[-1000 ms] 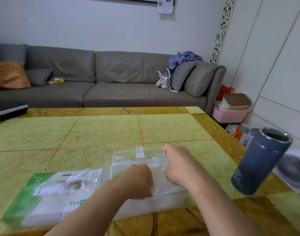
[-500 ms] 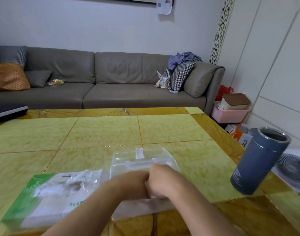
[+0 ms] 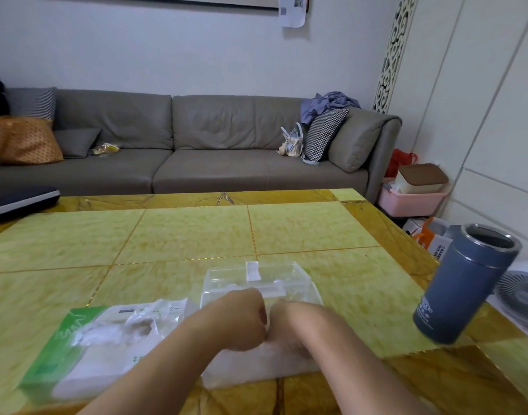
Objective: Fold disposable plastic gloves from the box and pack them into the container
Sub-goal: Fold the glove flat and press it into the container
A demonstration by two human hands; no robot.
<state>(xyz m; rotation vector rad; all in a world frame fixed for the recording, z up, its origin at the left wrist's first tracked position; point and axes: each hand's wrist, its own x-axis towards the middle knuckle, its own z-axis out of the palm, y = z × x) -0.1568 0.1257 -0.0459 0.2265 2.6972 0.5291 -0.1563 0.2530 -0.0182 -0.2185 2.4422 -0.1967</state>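
Two bare forearms are showing, no sleeves reaching the wrists; the left hand [image 3: 241, 320] and right hand [image 3: 289, 324] are wearing no rings, watch or bracelets that can be seen

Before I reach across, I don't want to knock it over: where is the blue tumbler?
In the head view the blue tumbler stands at the right edge of the table, to the right of the clear container and the right hand.
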